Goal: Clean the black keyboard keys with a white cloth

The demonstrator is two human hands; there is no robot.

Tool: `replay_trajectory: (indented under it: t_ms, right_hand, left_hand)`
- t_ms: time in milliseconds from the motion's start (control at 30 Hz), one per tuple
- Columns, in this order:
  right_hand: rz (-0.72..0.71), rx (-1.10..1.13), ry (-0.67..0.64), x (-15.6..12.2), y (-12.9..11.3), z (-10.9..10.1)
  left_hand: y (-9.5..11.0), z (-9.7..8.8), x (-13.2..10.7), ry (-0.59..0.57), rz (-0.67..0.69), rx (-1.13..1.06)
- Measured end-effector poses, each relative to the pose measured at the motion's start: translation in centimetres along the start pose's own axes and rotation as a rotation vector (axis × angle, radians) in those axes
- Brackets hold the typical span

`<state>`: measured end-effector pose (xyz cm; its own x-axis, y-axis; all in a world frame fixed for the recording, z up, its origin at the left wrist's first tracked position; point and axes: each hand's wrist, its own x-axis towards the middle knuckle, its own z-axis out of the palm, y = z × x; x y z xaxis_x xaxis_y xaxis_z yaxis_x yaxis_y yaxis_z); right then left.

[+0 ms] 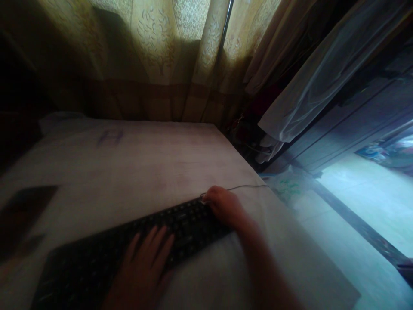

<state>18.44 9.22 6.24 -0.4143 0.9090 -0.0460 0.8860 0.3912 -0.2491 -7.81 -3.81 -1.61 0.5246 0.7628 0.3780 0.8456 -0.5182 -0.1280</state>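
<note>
A black computer keyboard [183, 221] lies at a slant on the cloth-covered surface, its right end farther from me. My left hand [145, 258] rests over its middle keys, palm down, fingers spread, holding nothing. At the far right corner of the keyboard is my right hand [224, 206], its fingers curled and closed. Something small and pale shows at those fingertips, too blurred to name. A thin grey cable [248, 186] runs from beside this hand to the right edge of the surface. The keys under both hands are hidden.
A pale cloth [155, 159] covers the surface. At the left lies a dark, blurred flat object [26, 211]. Patterned curtains [155, 51] hang behind, and white fabric [300, 94] hangs at the right. A clear plastic bag [288, 187] is beside the right edge, above a tiled floor [364, 193].
</note>
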Motion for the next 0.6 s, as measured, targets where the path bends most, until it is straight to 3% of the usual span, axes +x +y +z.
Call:
replay_trajectory:
  t_ms: [367, 600]
  right_hand:
    - [-0.002, -0.022, -0.016, -0.11, 0.24, -0.21]
    - [0.017, -0.038, 0.002, 0.1, 0.46, 0.11]
  left_hand:
    - [0.01, -0.77, 0.7, 0.039, 0.029, 0.058]
    - [-0.07, -0.39, 0.37, 0.002, -0.006, -0.009]
